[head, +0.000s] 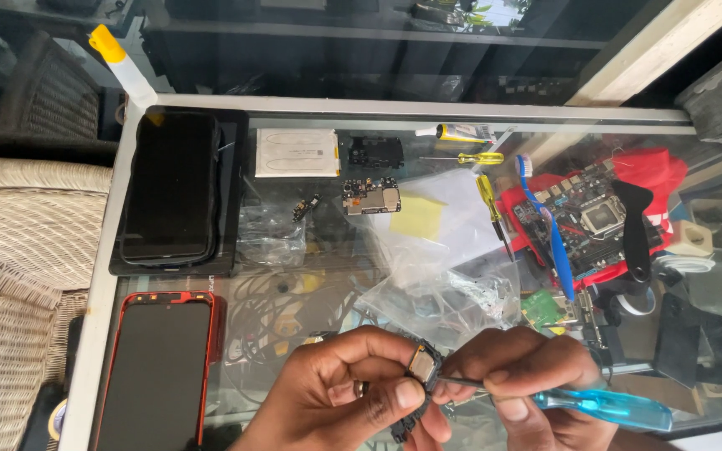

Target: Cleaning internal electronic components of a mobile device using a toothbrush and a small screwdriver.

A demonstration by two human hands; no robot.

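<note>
A small black phone part [418,380] with a square metal-framed module sits at the bottom centre of the frame, pinched in the left hand [348,392], fingers closed around it. The right hand [516,388] grips a screwdriver [578,402] with a clear blue plastic handle, its thin metal tip touching the part. Beyond, crinkled clear plastic bags [444,284] lie on the glass tabletop [311,276].

I see a clear blue handle on the screwdriver [603,407], a black part [415,392] with a pale square face, a red-rimmed black phone [156,372], 2 yellow-handled screwdrivers [484,171], a blue toothbrush [549,230], a red-and-black circuit board [591,219] and a white battery [297,153].
</note>
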